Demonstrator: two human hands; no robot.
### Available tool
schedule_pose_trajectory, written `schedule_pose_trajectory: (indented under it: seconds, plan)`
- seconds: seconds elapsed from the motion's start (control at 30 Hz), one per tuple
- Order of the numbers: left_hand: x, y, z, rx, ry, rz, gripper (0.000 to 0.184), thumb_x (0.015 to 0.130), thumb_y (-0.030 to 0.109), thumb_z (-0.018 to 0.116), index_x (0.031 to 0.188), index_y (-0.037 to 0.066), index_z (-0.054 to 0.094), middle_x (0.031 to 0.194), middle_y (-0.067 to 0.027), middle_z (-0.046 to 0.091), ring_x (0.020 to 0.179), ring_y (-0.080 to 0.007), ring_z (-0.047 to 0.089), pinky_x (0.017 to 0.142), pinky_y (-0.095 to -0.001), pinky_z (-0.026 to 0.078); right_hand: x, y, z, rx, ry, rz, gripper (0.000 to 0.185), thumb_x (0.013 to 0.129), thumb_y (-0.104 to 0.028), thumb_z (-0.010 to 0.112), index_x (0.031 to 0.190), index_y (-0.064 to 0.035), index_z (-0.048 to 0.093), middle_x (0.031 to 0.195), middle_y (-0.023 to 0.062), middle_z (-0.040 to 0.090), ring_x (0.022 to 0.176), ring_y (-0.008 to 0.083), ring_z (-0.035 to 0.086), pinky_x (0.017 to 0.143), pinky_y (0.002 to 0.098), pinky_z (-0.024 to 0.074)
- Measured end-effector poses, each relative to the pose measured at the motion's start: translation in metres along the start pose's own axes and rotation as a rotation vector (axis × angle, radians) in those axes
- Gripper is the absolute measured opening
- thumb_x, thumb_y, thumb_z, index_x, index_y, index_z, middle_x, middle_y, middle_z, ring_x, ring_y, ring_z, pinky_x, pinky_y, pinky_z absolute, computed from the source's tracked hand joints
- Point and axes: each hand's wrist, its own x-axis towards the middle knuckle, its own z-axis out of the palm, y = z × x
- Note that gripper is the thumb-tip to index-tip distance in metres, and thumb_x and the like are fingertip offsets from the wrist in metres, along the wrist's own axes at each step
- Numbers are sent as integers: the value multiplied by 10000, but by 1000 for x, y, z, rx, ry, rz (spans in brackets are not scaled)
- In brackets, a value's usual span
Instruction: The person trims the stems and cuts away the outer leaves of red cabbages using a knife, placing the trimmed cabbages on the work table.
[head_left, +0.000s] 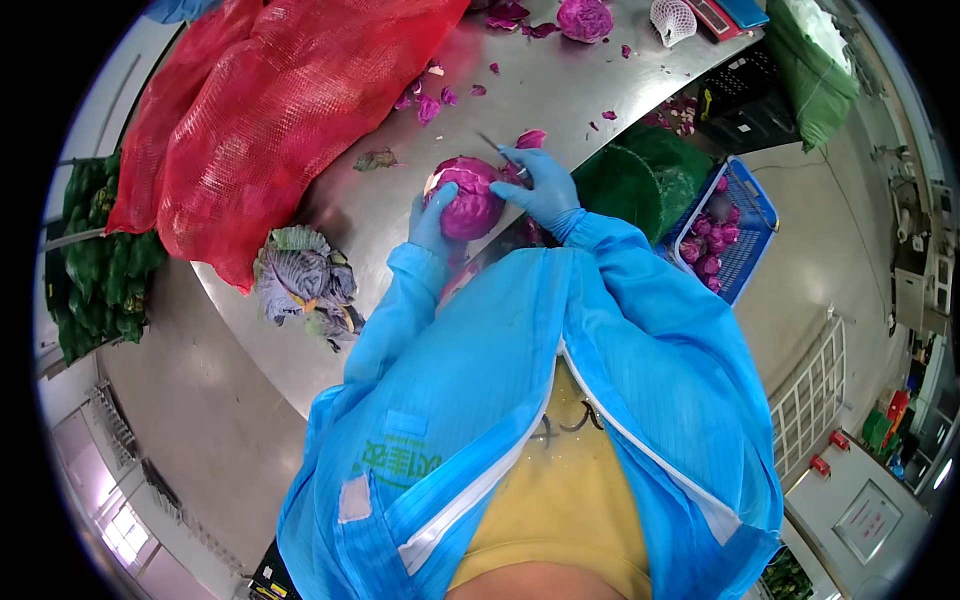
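A purple cabbage is held over the steel table, with my gloved left hand wrapped round its near left side. My gloved right hand is closed on a small knife, whose thin blade points up and away from me. The fingertips of that hand are close to the cabbage's right side; whether they touch it, I cannot tell. A loose purple leaf lies just beyond the knife. Wilted outer leaves lie on the table to the left of my left hand.
A big red mesh sack covers the table's left side. Another purple cabbage and scattered leaf scraps lie at the far end. Right of the table are a green mesh bag, a blue basket of purple cabbages and a black crate.
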Motion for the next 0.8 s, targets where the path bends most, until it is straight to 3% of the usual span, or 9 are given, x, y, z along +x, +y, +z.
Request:
schedule_pose_trajectory:
  seconds: [0.13,0.17,0.27,0.3,0.63,0.73,0.8]
  plan:
    - [-15,8,19,216,58,147,682,673,124,776,1234,47,396,1150,-137,515,1026,-292,561,824,-421,521,6,7,5,-121,-127,-58,496,747,-399,660,1153,-129,568,965,94,602,847,251,612,744,345,493]
    - [-9,6,13,214,58,148,682,673,124,776,1234,47,396,1150,-137,515,1026,-292,561,824,-421,521,5,10,5,-180,-122,-158,441,759,-360,632,1126,-125,561,916,106,604,833,268,611,714,375,493]
    - [6,0,-4,401,13,226,693,652,130,795,1220,59,405,1132,-134,518,1005,-271,563,814,-399,522,1,7,5,-389,-156,-212,418,766,-340,615,1109,-114,545,874,106,604,794,281,609,669,390,490]
    - [2,1,0,402,4,237,693,643,133,802,1210,61,410,1126,-136,519,996,-264,564,810,-391,522,1,2,1,-457,-211,-183,475,776,-335,593,1167,-69,553,924,103,616,795,261,620,686,348,500]
    - [-6,2,11,543,10,262,710,644,111,799,1217,66,384,1127,-134,516,1007,-250,550,818,-378,525,-6,2,4,-370,-142,-115,433,753,-287,610,1119,-58,564,890,122,630,799,271,626,697,353,498]
    - [2,-1,4,631,23,280,735,630,109,809,1224,65,379,1137,-133,516,1022,-238,546,823,-364,523,-9,8,7,-363,-95,-115,402,750,-300,618,1089,-92,557,875,94,624,806,280,618,681,374,491]
    - [2,-2,5,717,29,306,749,620,110,817,1225,65,378,1145,-134,516,1028,-233,545,828,-360,521,-13,9,6,-359,-84,-100,325,740,-267,630,1003,-90,561,835,83,617,773,276,618,652,385,487]
